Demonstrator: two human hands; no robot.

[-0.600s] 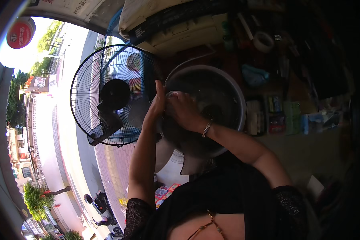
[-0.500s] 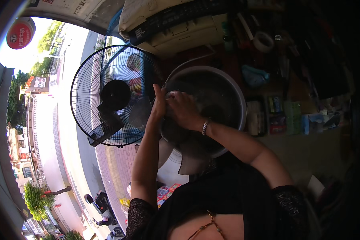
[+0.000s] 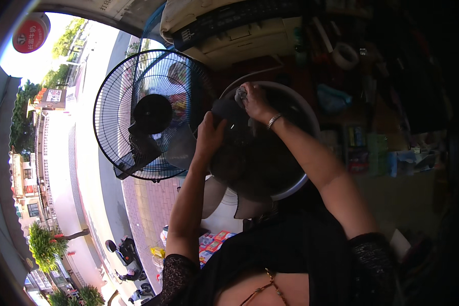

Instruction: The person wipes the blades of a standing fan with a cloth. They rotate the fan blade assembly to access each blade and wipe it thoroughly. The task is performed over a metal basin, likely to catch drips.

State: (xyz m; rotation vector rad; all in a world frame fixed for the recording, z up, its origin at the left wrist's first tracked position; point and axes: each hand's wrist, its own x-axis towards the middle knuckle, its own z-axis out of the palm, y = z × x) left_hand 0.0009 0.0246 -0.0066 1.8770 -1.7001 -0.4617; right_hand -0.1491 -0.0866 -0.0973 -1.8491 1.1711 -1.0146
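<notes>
Set of dark fan blades (image 3: 228, 109), held above the left side of a large round basin (image 3: 308, 109), with two paler grey blades (image 3: 252, 205) jutting past the basin's near edge; whether propped on the rim or clear of it, impossible to tell. Left hand (image 3: 210, 133) closed narrow on the uppermost blade's left side; right hand (image 3: 258, 104) holding a bunched grey cloth (image 3: 241, 95) at that blade's far end, close to the basin's far edge. Possible trouble, by judgement: a slip from the left hand if wet or soapy; a bent or cracked blade from hard rubbing at the tip; a knock against the black-caged fan (image 3: 153, 113) just beyond the basin's left edge, from too wide a swing; perhaps a tipped basin from too much weight on one side. Inside the basin, too dark to tell of any water. Beyond the basin's right edge, small colourful packets (image 3: 358, 162) side by side, any container around them lost in shadow; farther off, a light blue bag (image 3: 334, 99), a roll of tape (image 3: 345, 56) and, past the basin's far edge, a cream machine (image 3: 224, 51) with a black panel
</notes>
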